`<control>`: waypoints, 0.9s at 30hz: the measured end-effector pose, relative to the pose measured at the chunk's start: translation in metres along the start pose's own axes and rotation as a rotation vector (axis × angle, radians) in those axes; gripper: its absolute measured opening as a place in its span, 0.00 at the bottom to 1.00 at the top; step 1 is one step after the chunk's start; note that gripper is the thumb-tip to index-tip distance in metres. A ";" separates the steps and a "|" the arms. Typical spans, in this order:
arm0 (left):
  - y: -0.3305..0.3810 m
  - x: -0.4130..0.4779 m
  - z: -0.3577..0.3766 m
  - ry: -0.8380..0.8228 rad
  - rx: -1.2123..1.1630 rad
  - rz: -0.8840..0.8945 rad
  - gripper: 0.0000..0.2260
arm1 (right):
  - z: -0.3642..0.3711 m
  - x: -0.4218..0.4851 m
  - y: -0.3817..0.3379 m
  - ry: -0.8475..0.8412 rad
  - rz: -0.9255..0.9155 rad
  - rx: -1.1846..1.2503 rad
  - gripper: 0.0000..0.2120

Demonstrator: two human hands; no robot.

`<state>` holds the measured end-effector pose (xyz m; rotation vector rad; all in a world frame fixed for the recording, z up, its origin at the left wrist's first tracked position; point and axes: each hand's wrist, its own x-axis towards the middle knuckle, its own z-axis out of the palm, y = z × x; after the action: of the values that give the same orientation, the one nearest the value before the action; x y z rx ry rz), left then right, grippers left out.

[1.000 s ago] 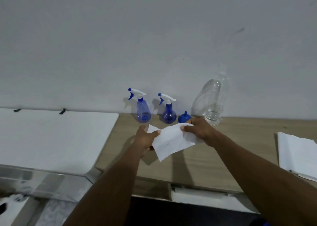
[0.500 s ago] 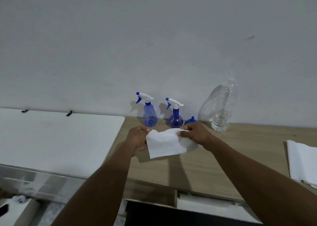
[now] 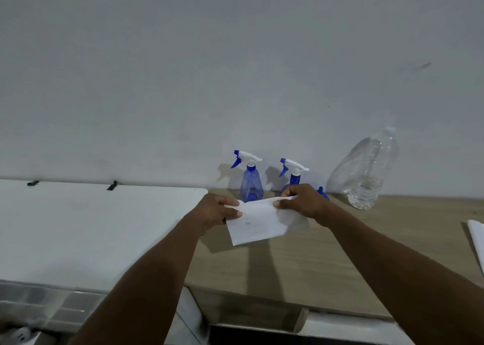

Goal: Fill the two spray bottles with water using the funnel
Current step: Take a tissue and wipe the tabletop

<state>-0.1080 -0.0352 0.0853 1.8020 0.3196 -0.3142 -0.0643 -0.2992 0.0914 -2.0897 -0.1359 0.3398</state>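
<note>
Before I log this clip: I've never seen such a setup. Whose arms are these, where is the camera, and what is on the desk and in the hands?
There is no machine here. These are a person's two bare arms, filmed by one wide-angle camera worn on the head, looking forward and down. The left hand and right hand each pinch an edge of a thin white sheet, paper or a wipe, above the light wooden tabletop. Against the wall stand two translucent blue bottles with white trigger heads: the left spray bottle is in full view, and the right spray bottle is partly behind the right hand. A small blue funnel peeks out beside it. Further right stands a tall clear plastic bottle, seemingly with a little water at the bottom. A white surface adjoins on the left.
</note>
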 end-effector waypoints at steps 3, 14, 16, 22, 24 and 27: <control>-0.003 0.008 -0.019 -0.003 0.107 0.050 0.15 | 0.014 0.008 -0.004 0.010 0.030 0.008 0.13; -0.026 0.039 -0.058 -0.005 0.308 0.125 0.03 | 0.054 0.011 -0.003 -0.020 0.079 0.045 0.09; -0.036 0.043 -0.059 -0.038 0.345 0.115 0.05 | 0.057 0.009 0.002 -0.041 0.107 0.027 0.08; -0.065 0.048 -0.055 -0.096 0.630 0.109 0.09 | 0.070 0.009 0.023 -0.098 0.168 -0.007 0.09; -0.072 0.053 -0.054 -0.036 0.721 0.143 0.09 | 0.073 0.015 0.026 -0.120 0.194 -0.062 0.07; -0.076 0.065 -0.051 0.104 0.756 0.155 0.08 | 0.077 0.030 0.024 -0.094 0.171 -0.136 0.03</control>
<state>-0.0742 0.0358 0.0060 2.5772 0.1329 -0.2458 -0.0589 -0.2415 0.0278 -2.2264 -0.0368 0.5456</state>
